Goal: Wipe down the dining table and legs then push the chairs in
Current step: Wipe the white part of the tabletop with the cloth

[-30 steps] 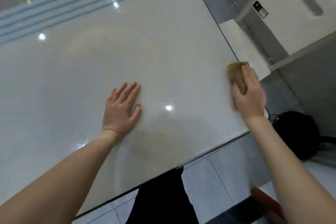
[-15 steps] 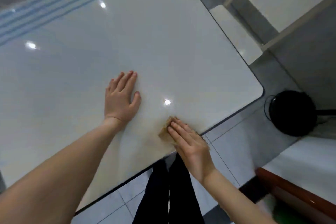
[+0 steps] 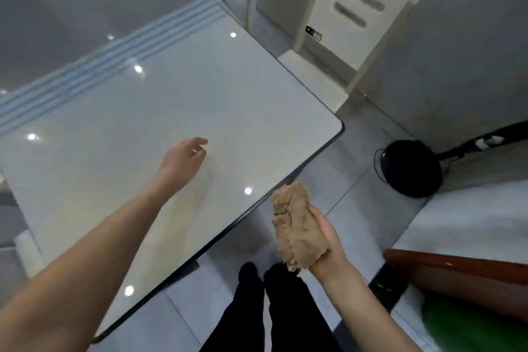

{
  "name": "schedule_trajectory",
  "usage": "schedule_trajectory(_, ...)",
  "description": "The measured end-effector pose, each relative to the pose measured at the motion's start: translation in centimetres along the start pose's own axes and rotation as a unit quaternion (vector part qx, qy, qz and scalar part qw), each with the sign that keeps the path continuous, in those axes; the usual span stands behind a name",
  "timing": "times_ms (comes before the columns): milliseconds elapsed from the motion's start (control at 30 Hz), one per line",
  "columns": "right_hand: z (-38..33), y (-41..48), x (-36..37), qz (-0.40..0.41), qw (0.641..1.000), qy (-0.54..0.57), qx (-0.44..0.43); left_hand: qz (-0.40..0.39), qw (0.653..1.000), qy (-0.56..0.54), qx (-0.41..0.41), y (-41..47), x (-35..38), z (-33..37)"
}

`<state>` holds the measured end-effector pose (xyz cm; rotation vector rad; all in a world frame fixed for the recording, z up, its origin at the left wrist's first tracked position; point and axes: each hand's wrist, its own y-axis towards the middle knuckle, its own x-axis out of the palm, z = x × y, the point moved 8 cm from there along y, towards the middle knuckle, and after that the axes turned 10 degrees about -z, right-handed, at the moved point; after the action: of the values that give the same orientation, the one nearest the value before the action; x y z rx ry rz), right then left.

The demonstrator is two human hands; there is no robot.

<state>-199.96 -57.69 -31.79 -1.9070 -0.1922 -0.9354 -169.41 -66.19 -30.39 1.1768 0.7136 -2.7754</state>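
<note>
The cloth (image 3: 297, 228) covers the fingers of the right hand (image 3: 331, 246)

Left hand (image 3: 183, 161) slack, right (image 3: 328, 240) perhaps cupped

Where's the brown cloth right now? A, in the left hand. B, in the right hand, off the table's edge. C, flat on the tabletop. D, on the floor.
B: the right hand holds the crumpled brown cloth past the table edge, above the floor tiles, while the left hand holds nothing.
</note>
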Motion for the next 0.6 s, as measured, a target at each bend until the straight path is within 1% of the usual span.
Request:
schedule_trajectory(133,-1.2,-3.7,-0.9,-0.031,0.999,-0.007,-0.003,0.032,0.989,-0.144,0.003,-8.4,-0.5,1.6)
schedule_trajectory(233,-1.9,-5.3,-4.1,-0.019,1.000,-0.021,0.004,0.047,0.971,-0.235,-0.017,-14.8,2.1,1.0)
schedule_trajectory(300,-2.1,-5.9,-6.7,-0.023,0.999,-0.028,0.027,0.052,0.961,-0.266,-0.057,-18.2,5.5,-0.8)
schedule_trajectory(367,-3.0,-6.5,-9.8,-0.026,0.998,-0.052,0.022,0.049,0.949,-0.290,-0.115,-20.9,9.5,-3.2)
schedule_trajectory(400,-3.4,-6.5,-11.9,-0.015,0.997,-0.073,0.029,0.055,0.940,-0.305,-0.145,-22.1,11.5,-4.4)
schedule_trajectory(467,-4.2,-6.8,-15.4,-0.009,0.993,-0.099,0.061,0.065,0.926,-0.321,-0.189,-24.2,15.4,-5.7)
schedule_trajectory(533,-5.6,-7.2,-17.9,-0.018,0.991,-0.095,0.094,0.071,0.917,-0.327,-0.218,-26.1,19.2,-5.6)
schedule_trajectory(600,-7.3,-7.8,-19.9,-0.016,0.987,-0.095,0.126,0.076,0.900,-0.352,-0.245,-28.0,22.8,-4.0)
